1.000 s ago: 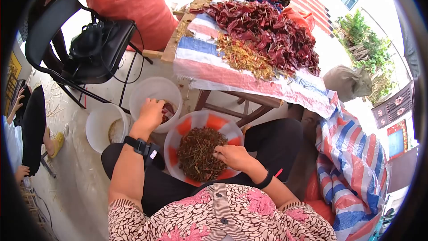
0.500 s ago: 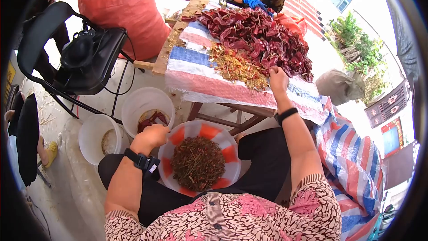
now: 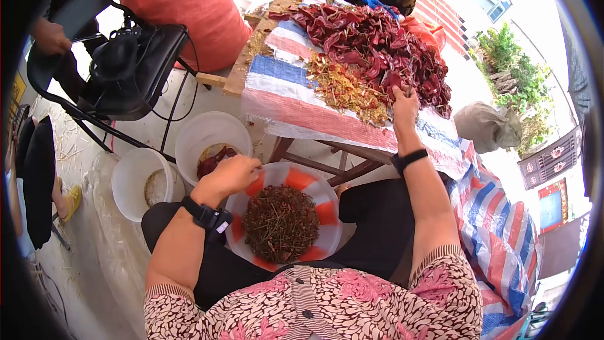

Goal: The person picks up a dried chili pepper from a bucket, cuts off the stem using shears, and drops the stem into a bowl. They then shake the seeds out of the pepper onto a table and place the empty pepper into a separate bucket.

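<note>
My right hand (image 3: 405,108) is closed on a dried red chili (image 3: 393,80) at the near edge of a big heap of dried chilies (image 3: 358,41). Loose yellow seeds and chili bits (image 3: 346,91) lie beside it on the striped woven sheet (image 3: 277,96). Fingers pressed together, my left hand (image 3: 231,176) hangs over the left rim of an orange-and-white basin (image 3: 327,214); whatever is in its fingertips is too small to name. Inside the basin is a pile of chili stems (image 3: 281,223). Behind my left hand, a white bucket (image 3: 214,129) contains a few dark red chilies (image 3: 211,162) and seeds.
Another white bucket (image 3: 129,186) stands at the left. A black folding chair (image 3: 119,97) and a large red sack (image 3: 182,12) are farther back. Across the table a person with blue gloves (image 3: 371,0) handles chilies. Striped sheeting (image 3: 497,233) bunches at my right.
My left hand has moved from over the bucket toward the basin. My right hand has shifted slightly up the heap and now grips a chili. Another person's hand has appeared by the chair.
</note>
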`<state>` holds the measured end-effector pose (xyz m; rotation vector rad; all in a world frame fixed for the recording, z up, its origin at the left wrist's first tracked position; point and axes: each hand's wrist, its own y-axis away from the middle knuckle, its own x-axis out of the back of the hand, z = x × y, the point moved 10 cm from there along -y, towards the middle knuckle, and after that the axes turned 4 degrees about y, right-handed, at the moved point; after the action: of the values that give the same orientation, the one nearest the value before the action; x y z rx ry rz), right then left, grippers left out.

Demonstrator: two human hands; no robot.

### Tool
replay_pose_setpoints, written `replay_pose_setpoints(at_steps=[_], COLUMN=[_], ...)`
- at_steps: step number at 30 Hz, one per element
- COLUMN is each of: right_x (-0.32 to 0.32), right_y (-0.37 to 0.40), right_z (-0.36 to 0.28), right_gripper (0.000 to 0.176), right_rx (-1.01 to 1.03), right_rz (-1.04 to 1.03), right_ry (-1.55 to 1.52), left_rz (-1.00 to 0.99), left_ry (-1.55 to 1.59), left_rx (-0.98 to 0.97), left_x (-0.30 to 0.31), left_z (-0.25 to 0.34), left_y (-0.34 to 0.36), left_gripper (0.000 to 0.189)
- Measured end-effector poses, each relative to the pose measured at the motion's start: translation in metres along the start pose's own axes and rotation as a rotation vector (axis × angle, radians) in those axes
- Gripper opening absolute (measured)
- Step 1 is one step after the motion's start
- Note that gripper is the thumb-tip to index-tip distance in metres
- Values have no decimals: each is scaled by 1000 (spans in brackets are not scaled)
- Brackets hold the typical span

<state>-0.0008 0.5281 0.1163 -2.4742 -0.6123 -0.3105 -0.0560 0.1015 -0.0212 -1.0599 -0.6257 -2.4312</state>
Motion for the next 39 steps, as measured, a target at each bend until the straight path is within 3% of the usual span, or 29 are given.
replay_pose_setpoints(at_steps=[3,6,7,9,11,12,15,19,22,25,26,29,32,35,38,39], right_x=[-18,-40,-54,-69,-72,-75,-78,-86,-86,-80,-85,-89,-70,-61,-59,-62], right_y=[72,168,193,241,262,270,279,288,294,287,289,288,282,287,287,287], right_z=[-61,-105,-100,-108,-131,-130,-142,-149,-130,-143,-136,-136,-157,-166,-151,-141], right_gripper=[15,14,13,15,18,19,20,19,15,15,20,18,11,6,7,7], right_rx=[-67,-76,10,-73,171,153,242,263,-144,-39,-90,-130,252,313,300,157], right_rz=[-169,-362,-359,-446,-362,-363,-405,-600,-553,-547,-549,-636,-476,-414,-360,-410], right_ry=[-92,-61,-233,-186,-45,-45,62,-25,-543,-358,-507,-562,-230,-174,-158,-247], left_rz=[186,151,147,145,113,96,153,142,115,90,83,62,35,6,-33,-46], left_ry=[453,870,992,1232,1348,1404,1175,1244,1318,1243,1208,1109,1095,1311,1351,1319], left_rx=[-217,-275,-301,-353,-339,-336,-308,-244,-245,-258,-272,-286,-243,-181,-162,-165], left_x=[25,24,21,18,13,12,11,7,9,9,10,6,-1,-11,-18,-19], left_z=[40,64,67,71,74,73,68,60,60,63,64,64,62,58,59,59], left_y=[5,8,7,6,6,7,12,17,23,29,30,29,26,23,23,23], left_gripper=[36,39,41,44,44,44,44,43,43,40,38,32,28,26,25,24])
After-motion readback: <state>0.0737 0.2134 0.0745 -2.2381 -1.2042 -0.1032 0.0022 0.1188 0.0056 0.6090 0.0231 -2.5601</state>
